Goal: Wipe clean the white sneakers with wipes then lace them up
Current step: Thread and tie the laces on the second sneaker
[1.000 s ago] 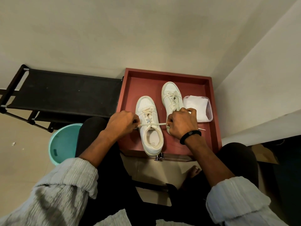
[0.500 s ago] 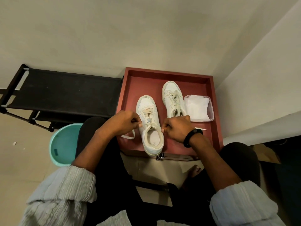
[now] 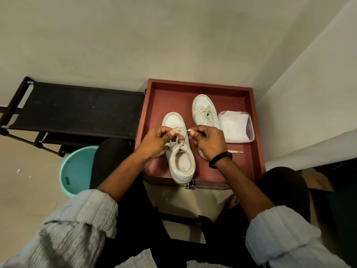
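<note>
Head view: red tray holding the lot
Left hand: fingers curled, pinching one lace end
Right hand: pinching the other end
Near sneaker: tray's front edge
Far sneaker: further back, beside wipes tub

Dim, warm indoor light, evenest on the wall at 12 o'clock, sinking to near-black at 4 o'clock. Shadows are soft. The wide lens bows straight edges outward; the left sleeve at 7 o'clock looks soft.

Black rack beside red tray; teal bucket.
</note>
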The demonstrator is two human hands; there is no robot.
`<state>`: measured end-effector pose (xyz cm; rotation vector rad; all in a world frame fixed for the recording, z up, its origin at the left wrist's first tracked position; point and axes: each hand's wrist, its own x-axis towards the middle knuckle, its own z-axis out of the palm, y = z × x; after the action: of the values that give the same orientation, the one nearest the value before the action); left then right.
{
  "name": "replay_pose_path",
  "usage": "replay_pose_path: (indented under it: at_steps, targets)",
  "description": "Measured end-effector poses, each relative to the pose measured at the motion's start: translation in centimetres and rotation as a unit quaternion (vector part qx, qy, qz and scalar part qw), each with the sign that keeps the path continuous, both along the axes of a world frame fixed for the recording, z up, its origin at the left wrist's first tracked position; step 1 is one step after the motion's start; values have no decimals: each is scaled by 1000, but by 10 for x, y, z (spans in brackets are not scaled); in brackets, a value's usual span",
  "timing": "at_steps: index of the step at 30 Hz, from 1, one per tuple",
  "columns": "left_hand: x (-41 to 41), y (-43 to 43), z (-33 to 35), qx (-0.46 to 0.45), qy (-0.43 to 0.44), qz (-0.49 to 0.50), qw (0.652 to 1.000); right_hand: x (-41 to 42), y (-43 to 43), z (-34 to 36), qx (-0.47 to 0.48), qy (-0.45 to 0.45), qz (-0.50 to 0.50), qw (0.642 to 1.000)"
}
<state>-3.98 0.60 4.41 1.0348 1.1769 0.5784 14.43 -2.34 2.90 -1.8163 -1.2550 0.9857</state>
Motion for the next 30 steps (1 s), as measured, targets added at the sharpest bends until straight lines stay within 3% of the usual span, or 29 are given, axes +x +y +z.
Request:
replay_pose_path:
  at_steps: [5, 8, 11, 13, 22, 30]
  targets:
    - [4, -2, -5, -53, -22, 53, 997, -14, 6, -3, 30, -5, -52, 998]
    - [4, -2, -8, -48, -29, 64, 996, -21, 9, -6, 3, 132, -96, 987]
    - [8, -4, -9, -45, -38, 88, 994, -31, 5, -1, -38, 297, -106, 948]
    - [9, -4, -10, -61, -48, 111, 991, -37, 5, 0, -49, 347, -113, 930]
    - [12, -4, -17, -97, -78, 157, 980, -41, 9, -3, -113, 330, -140, 927]
    - [10, -3, -20, -94, -105, 155, 978, -35, 7, 3, -111, 400, -165, 894]
